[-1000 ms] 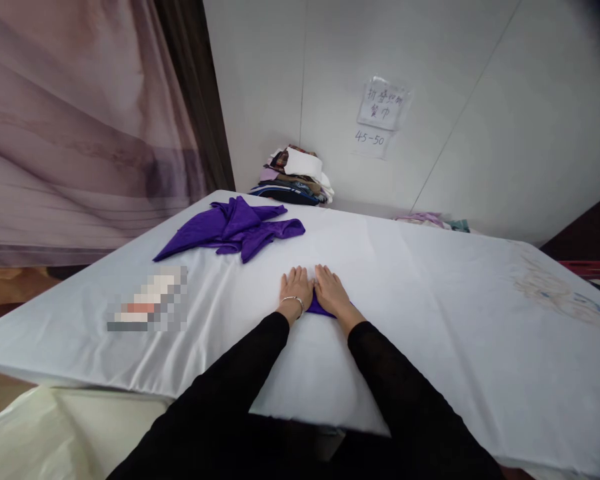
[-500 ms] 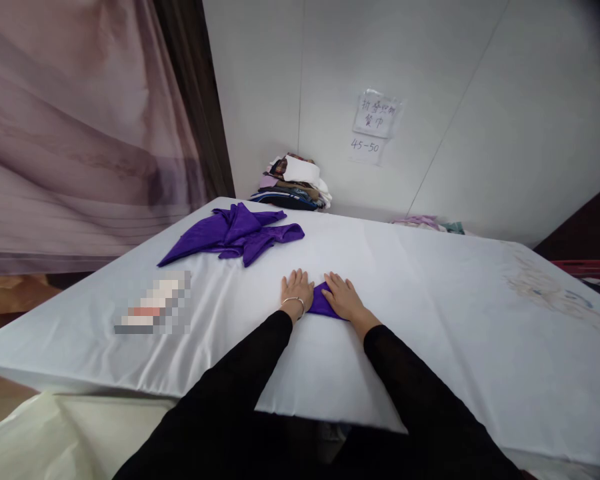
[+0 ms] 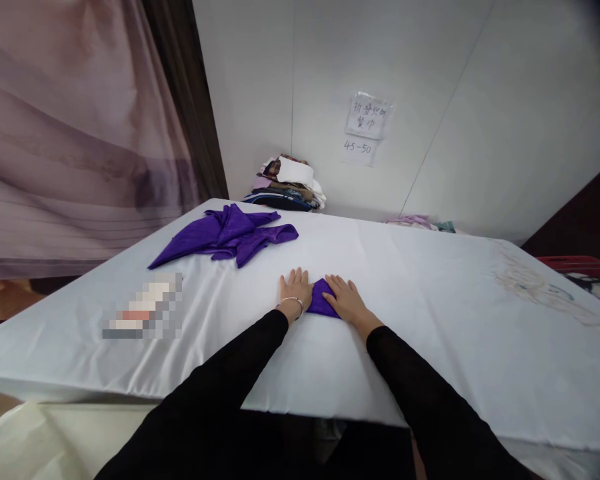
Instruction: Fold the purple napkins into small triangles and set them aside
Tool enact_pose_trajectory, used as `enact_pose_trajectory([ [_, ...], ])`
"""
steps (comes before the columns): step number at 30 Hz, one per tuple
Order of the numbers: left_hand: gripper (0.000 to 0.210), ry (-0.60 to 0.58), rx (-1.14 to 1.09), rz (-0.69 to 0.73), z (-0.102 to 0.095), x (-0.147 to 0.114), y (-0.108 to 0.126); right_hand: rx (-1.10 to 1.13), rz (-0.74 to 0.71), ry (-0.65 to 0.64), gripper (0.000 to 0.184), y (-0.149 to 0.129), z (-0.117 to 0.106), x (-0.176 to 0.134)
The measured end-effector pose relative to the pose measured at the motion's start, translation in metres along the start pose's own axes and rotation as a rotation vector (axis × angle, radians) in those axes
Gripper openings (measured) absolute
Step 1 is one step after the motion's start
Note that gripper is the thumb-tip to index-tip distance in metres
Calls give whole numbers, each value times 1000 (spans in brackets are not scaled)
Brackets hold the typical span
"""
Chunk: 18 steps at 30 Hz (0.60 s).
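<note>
spanning the back, behind the folded cloth: pale wall, thin seams, top cropped. next, table under a shiny white cover, creased left of the folded cloth, faint pattern far right of it; right end cut off. pinkish curtain up left of the folded cloth, cropped too. black sleeves come in from below it, hiding part of the table's near edge. pale cover low left of it, cut off, can't tell what's under. loose purple cloth crumpled beyond and left of the folded cloth; overlapping, can't count pieces. fabric stack farther back, lower layers hard to separate. red basket far right of the folded cloth, cut off, contents unclear. item left of it is pixelated out. right hand flat, fingers extended, covering the folded cloth's right part. left hand palm down, fingers slightly spread, at its left edge. folded cloth itself: purple, flat on the table between the hands, full outline hidden. handwritten sign on the wall beyond it; note below reads 45-50. smallest: bracelet, left wrist.
</note>
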<state>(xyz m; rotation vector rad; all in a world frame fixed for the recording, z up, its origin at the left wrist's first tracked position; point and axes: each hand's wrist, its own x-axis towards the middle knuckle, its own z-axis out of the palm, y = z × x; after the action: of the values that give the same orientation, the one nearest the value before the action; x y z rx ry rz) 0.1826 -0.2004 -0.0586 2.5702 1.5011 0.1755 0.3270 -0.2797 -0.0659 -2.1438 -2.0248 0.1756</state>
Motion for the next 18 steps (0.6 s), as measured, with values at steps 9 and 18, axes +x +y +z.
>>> enact_pose_trajectory([
  [9,56,-44,-29,97,11,0,14,8,-8,22,57,2,2,0],
  [18,58,-57,-3,81,15,3,13,-4,54,-45,67,7,2,-8],
])
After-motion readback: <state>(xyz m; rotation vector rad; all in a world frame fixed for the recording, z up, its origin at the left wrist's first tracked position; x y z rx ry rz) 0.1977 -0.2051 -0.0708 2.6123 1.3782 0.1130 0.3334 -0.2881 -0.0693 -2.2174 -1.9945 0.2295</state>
